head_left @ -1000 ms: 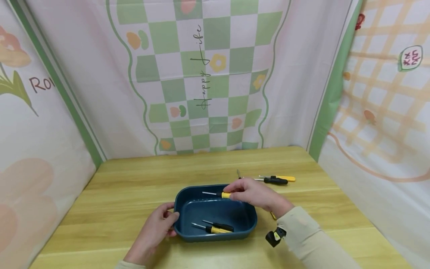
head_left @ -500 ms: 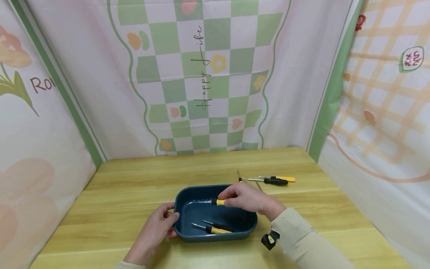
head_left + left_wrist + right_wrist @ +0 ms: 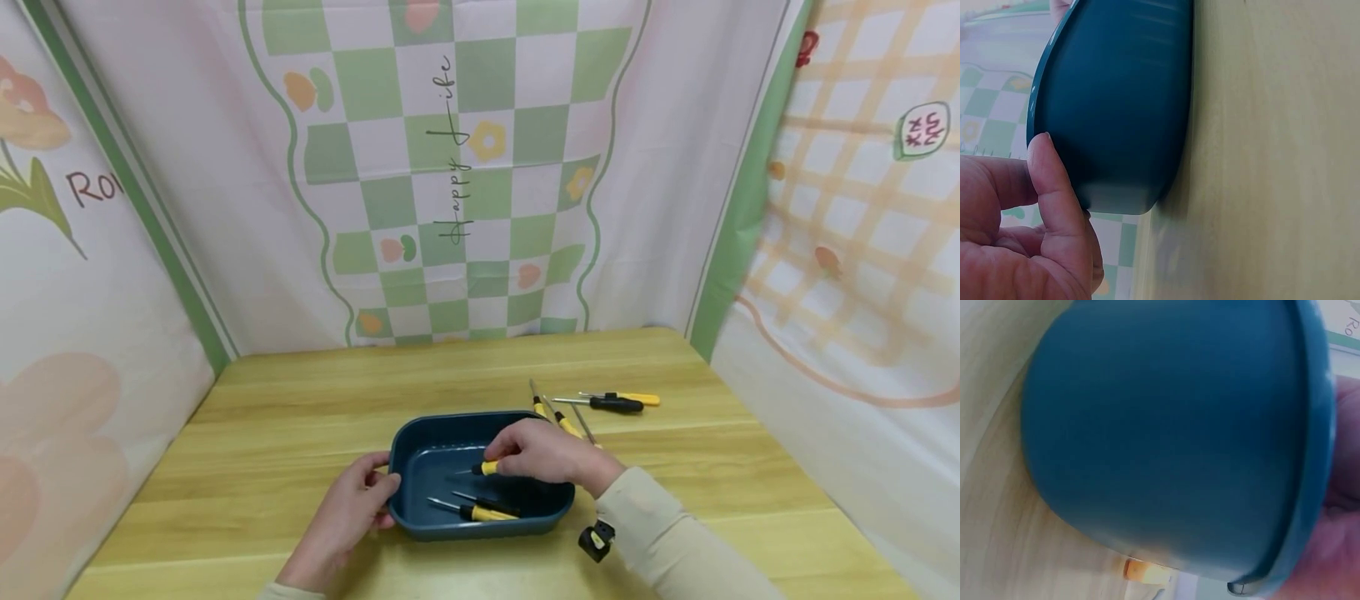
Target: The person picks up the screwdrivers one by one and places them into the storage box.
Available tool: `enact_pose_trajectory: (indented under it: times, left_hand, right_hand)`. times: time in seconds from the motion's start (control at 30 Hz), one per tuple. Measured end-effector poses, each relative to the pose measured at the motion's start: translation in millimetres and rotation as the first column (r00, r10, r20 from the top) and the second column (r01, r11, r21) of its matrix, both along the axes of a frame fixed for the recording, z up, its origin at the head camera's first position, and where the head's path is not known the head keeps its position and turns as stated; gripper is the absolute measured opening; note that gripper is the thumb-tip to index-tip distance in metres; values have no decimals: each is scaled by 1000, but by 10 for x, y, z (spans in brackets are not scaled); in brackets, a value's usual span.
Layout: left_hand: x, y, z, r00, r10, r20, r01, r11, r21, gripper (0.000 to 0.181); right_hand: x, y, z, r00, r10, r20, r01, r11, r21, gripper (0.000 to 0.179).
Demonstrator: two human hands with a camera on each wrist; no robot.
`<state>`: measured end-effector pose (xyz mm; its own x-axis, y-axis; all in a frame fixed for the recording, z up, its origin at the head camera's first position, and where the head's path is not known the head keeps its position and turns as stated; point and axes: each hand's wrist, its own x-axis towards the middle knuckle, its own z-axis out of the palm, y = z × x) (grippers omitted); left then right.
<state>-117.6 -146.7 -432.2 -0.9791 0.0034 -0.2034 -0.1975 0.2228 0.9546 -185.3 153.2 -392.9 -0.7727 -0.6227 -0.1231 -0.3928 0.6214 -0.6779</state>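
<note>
Yellow screwdriver (image 3: 489, 468), butt hidden, is pinched by the right grip (image 3: 542, 452), the left grip (image 3: 357, 502) pinching a tub (image 3: 450, 532).

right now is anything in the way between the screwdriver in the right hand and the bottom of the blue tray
Nothing visible stands between the held screwdriver and the tray floor. The black screwdriver and yellow-handled screwdriver lie off toward the tray's near wall. The right hand hides part of the floor.

Cloth-walled booth (image 3: 645, 208) — printed hangings (image 3: 480, 183) on three sides, wood-grain table (image 3: 285, 417) between.
</note>
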Motion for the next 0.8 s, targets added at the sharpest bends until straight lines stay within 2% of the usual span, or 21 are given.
enact_pose_trajectory:
  times: [0.47,0.8]
  left_hand:
    - [-9,13,13,1000,7,8,-7,1000,-6,45]
    - [-17,14,15,1000,14,25,-14,1000,-14,46]
  right_hand:
    - [3,-26,-17,998,65,-5,-65,996,53,28]
    - [-19,-36,-63,998,64,-7,-63,996,58,29]
